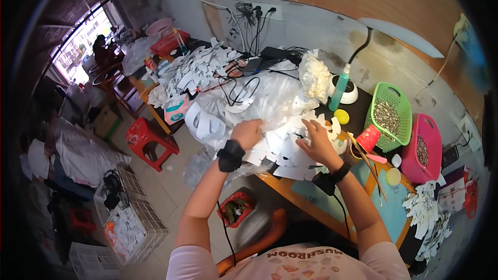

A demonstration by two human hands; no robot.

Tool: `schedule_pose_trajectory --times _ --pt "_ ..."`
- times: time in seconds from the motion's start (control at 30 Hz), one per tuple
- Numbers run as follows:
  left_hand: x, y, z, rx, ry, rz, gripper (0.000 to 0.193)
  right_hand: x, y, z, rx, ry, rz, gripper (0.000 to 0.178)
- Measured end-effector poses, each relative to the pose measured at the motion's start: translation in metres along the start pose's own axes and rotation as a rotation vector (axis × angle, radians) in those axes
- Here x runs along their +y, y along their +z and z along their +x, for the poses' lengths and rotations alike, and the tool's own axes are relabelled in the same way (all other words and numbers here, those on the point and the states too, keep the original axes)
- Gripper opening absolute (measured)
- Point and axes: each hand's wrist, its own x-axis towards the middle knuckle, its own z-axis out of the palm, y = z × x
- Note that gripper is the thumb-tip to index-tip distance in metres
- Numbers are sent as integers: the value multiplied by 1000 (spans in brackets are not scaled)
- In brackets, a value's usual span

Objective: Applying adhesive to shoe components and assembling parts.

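Observation:
My left hand is closed at the near edge of a crumpled clear plastic bag, and the film bunches at its fingertips. To its right, my right hand hovers over or rests on white cut-out sheets, its fingers spread apart. It holds nothing that I can see. The white sheets have cut shapes and small dark marks, and they lie on the table under and between both hands. A dark band is on each of my wrists.
Right of the hands stand a green basket and a pink basket of small metallic pieces. A green spray bottle, a yellow lid and scissors are nearby. White scraps pile up at the far left. A red stool stands on the floor.

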Motion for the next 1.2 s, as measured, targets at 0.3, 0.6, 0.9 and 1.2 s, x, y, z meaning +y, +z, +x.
schedule_pose_trajectory --times 0.3,0.6,0.9,1.2 --pt "-1 -165 26 350 -5 -871 18 -8 42 21 -163 75 -185 60" --pt "-4 -220 65 256 105 -534 37 -28 45 53 -57 -53 23 45" --pt "-49 -169 5 124 -337 797 54 -103 100 104 -320 -304 293 59" --pt "-266 -60 -22 443 -731 -355 50 -97 139 120 -398 148 706 93"
